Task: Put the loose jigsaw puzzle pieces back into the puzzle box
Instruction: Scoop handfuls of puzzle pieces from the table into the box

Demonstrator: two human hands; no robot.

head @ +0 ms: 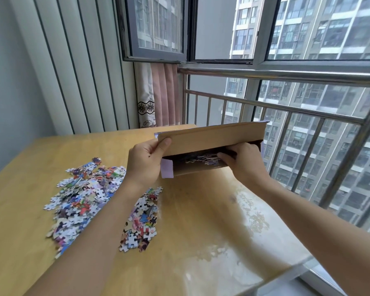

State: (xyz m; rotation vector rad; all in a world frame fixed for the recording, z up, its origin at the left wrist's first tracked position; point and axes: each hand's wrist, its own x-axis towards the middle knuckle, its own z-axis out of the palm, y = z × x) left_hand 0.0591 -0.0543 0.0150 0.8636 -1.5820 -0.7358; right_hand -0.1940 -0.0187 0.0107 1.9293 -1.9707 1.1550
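A flat cardboard puzzle box (212,137) is held tilted above the far part of the wooden table (190,221), its open end facing me. My left hand (146,161) grips its left edge and holds the top flap up. My right hand (244,161) is at the box's mouth on the right, with the fingers reaching inside among pieces (203,160) that lie in the box. Whether those fingers hold pieces I cannot tell. A large heap of loose pieces (81,195) lies on the table at left. A smaller heap (142,221) sits right of my left forearm.
A metal railing (286,107) and large windows run along the table's far and right sides. A pink curtain (158,95) hangs in the corner. The table's right edge drops off near the window. Glare covers the table's right half.
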